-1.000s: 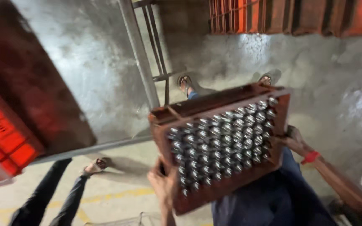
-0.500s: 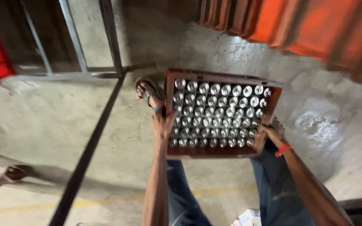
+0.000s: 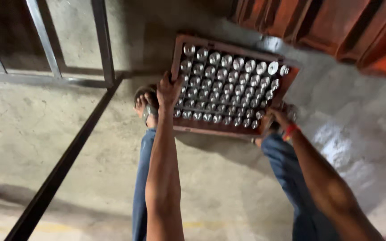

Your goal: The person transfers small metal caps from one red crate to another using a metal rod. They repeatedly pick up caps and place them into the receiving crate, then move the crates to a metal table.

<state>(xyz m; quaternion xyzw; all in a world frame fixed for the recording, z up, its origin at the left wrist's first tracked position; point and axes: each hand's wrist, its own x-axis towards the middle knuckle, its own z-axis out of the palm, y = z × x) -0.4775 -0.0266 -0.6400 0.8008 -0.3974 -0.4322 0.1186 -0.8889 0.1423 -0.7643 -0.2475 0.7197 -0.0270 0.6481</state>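
Observation:
I hold a brown crate (image 3: 287, 85) out in front of me over the concrete floor; it is filled with several rows of bottles with shiny metal caps (image 3: 228, 87). My left hand (image 3: 168, 91) grips the crate's left wall, fingers hooked over the rim. My right hand (image 3: 279, 117) grips the crate's near right corner; a red band sits on that wrist. Below the crate are my legs in blue jeans, and my sandalled left foot (image 3: 144, 105) shows just left of the crate.
Stacked orange-red crates (image 3: 336, 31) fill the top right corner. A metal frame with upright bars (image 3: 103, 42) stands at the top left, and a dark rail (image 3: 63, 169) runs diagonally across the concrete floor (image 3: 228, 187).
The crate has swung from tilted and raised to lower and farther out over the floor near the stacked crates. The view has turned right; another person's legs at the left have left the frame.

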